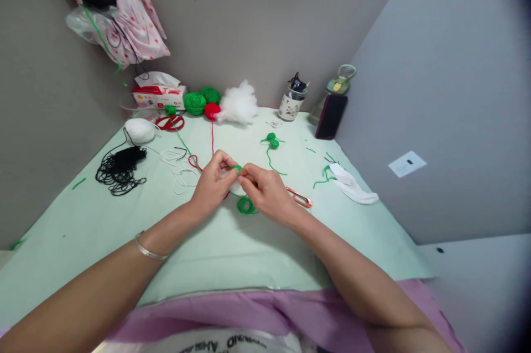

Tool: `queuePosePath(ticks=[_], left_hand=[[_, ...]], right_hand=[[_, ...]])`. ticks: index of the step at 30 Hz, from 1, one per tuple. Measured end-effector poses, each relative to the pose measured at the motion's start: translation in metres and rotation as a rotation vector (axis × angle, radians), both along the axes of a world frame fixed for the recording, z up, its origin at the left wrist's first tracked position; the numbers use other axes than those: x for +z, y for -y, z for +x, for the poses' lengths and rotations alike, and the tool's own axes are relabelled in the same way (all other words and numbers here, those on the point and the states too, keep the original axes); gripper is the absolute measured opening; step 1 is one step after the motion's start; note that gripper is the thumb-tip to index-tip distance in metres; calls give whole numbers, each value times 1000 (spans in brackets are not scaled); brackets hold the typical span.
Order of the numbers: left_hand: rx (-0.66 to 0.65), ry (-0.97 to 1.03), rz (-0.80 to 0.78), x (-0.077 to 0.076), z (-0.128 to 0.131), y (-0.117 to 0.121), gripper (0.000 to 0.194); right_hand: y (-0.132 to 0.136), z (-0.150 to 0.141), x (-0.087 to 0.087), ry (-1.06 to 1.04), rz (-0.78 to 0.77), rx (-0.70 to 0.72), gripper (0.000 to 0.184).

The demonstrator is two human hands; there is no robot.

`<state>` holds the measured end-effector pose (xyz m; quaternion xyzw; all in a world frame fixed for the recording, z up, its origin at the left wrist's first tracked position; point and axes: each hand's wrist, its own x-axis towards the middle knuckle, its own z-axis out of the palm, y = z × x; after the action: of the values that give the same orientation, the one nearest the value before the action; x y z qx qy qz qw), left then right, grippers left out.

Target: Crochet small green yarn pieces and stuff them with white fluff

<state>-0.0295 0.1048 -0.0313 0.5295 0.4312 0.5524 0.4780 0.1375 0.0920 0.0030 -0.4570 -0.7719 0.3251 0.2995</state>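
Hands: Two bare hands meet over a pale green tabletop (pixel 215 259), nearer the wearer than the fluffy white stuffing (pixel 240 103), almost straight in front of it.
Left hand: The left hand (pixel 213 184) has thumb and fingers drawn together on a small piece of green yarn (pixel 237 168); a silver bracelet (pixel 149 248) circles the wrist.
Right hand: The right hand (pixel 265 190) pinches at the same piece from the other side, its fingertips close to the left ones; the exact grip is too small to tell.
Green yarn in work: It sits between the fingertips, in front of the stuffing and well apart from it.
Under the hands: A white object (pixel 238 188), partly covered, and a loose coil of green yarn (pixel 247 206) lie farther forward of the stuffing.
Left of the stuffing: A red yarn ball (pixel 212 112) sits right against it, then two green yarn balls (pixel 194 103) and a tissue box (pixel 160 87); red scissors (pixel 171 123), a white yarn ball (pixel 140 130) and tangled black yarn (pixel 122 169) lie forward and left.
Right of the stuffing: A jar of pens (pixel 289 108) stands nearby; beyond it, a phone (pixel 331 116) leans against a bottle (pixel 339 84).
Forward and right of the stuffing: Two small green balls (pixel 272 141), an orange tool (pixel 301 198) partly behind the right hand, and a white cloth (pixel 354 184).
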Motion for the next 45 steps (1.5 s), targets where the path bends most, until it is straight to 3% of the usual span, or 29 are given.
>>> queuePosePath(ticks=[5, 16, 26, 33, 39, 45], left_hand=[[38, -22, 52, 3, 3, 6, 19], [-204, 72, -69, 2, -9, -2, 36], [-24, 80, -77, 0, 0, 1, 29], [-101, 143, -206, 4, 1, 5, 22], [-183, 203, -218, 12, 1, 8, 27], [-230, 150, -193, 5, -4, 4, 41]], right_hand=[[-1, -2, 0, -117, -70, 3, 21], [-17, 9, -9, -140, -49, -114, 24], [0, 2, 2, -97, -109, 73, 17], [-6, 5, -6, 132, 140, 0, 7], [-12, 5, -7, -13, 42, -160, 16], [-17, 11, -5, -128, -83, -75, 18]])
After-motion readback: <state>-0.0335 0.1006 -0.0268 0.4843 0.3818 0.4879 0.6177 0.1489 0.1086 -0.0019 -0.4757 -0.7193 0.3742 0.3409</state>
